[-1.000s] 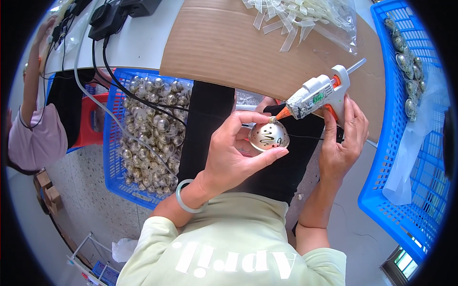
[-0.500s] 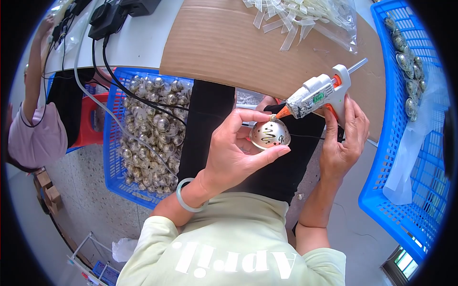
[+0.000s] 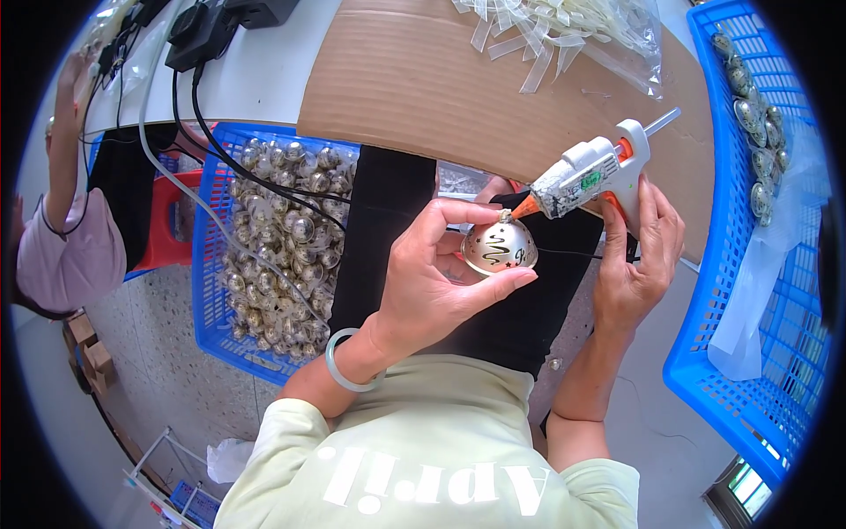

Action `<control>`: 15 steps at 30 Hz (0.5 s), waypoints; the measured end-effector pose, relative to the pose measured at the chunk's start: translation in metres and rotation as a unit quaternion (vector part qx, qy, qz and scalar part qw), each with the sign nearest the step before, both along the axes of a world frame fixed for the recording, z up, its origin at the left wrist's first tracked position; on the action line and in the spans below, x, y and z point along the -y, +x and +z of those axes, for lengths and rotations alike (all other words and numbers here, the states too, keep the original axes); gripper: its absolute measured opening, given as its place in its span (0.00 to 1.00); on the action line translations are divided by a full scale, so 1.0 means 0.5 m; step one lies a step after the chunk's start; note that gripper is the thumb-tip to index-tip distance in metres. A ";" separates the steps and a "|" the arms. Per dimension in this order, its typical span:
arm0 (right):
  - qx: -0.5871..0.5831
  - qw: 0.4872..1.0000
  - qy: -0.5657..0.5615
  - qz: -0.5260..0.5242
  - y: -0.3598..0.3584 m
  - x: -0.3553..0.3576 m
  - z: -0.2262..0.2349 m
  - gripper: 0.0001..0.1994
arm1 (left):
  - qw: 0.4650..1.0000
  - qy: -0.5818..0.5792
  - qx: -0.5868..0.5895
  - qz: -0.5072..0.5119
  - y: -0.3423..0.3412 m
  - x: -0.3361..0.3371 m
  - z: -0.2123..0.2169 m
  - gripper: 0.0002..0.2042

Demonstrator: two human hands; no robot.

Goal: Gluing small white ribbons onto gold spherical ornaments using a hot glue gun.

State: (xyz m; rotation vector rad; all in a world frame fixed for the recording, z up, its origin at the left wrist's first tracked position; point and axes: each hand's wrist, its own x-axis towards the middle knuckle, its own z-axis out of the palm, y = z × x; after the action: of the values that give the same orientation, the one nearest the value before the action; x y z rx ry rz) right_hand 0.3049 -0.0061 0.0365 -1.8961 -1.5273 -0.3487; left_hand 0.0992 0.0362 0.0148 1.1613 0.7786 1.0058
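Between the thumb and fingers of my left hand is a shiny silver-gold bauble with dark printed squiggles and small stars. Its little cap points up and away from me. My right hand grips a white glue gun with an orange nozzle and orange trigger. A pale glue stick pokes out of the gun's back end. The orange nozzle tip is at the bauble's cap, touching it or very close; I cannot tell which. My right fingers wrap the handle, partly hidden behind it.
At left, a blue crate holds many wrapped baubles. Cardboard covers the table, with a bag of sheer ribbons on it. Black cables hang over the crate. Another blue crate stands right. A person in pink sits far left.
Hardly anything differs. The bauble has turned very slightly in my left fingers, while the glue gun nozzle stays at its cap.
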 end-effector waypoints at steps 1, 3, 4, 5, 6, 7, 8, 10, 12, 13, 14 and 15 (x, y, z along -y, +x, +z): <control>0.000 1.000 0.001 0.001 0.000 0.000 -0.001 0.22 | 1.000 0.000 0.000 0.000 -0.001 0.001 0.001 0.27; 0.001 1.000 0.001 0.003 0.000 0.001 -0.001 0.22 | 1.000 -0.007 0.000 0.000 -0.004 0.002 0.005 0.27; 0.002 1.000 0.001 0.004 0.000 0.001 0.000 0.22 | 1.000 -0.006 0.001 0.001 -0.004 0.003 0.004 0.27; 0.003 1.000 0.001 0.005 0.000 0.001 0.000 0.22 | 1.000 0.002 -0.001 0.000 -0.005 0.004 0.002 0.27; 0.000 1.000 -0.002 0.004 0.000 0.002 0.001 0.22 | 1.000 0.010 -0.003 -0.001 -0.007 0.005 0.001 0.27; -0.002 1.000 -0.004 0.003 0.000 0.002 0.001 0.21 | 1.000 0.011 -0.002 0.000 -0.009 0.006 0.002 0.27; -0.002 1.000 -0.004 0.004 -0.001 0.002 0.002 0.21 | 1.000 0.006 -0.011 -0.004 -0.012 0.006 0.003 0.27; -0.002 1.000 -0.007 0.005 -0.003 0.002 0.005 0.21 | 1.000 0.001 -0.017 -0.007 -0.015 0.007 0.006 0.27; 0.000 1.000 -0.008 0.005 -0.005 0.002 0.007 0.21 | 1.000 0.005 -0.010 -0.009 -0.019 0.007 0.006 0.27; 0.001 1.000 -0.010 0.004 -0.007 0.002 0.009 0.21 | 1.000 0.006 -0.009 -0.008 -0.022 0.006 0.008 0.27; 0.002 1.000 -0.009 0.005 -0.009 0.001 0.013 0.21 | 1.000 0.003 -0.007 -0.013 -0.025 0.005 0.010 0.27; 0.002 1.000 -0.014 0.006 -0.010 -0.001 0.017 0.21 | 1.000 0.001 -0.005 -0.018 -0.027 0.004 0.010 0.27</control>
State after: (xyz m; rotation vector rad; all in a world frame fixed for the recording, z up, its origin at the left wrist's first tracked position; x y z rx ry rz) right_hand 0.2999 -0.0057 0.0447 -1.9084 -1.5538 -0.3278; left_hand 0.0858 0.0343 0.0199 1.1794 0.7615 0.9724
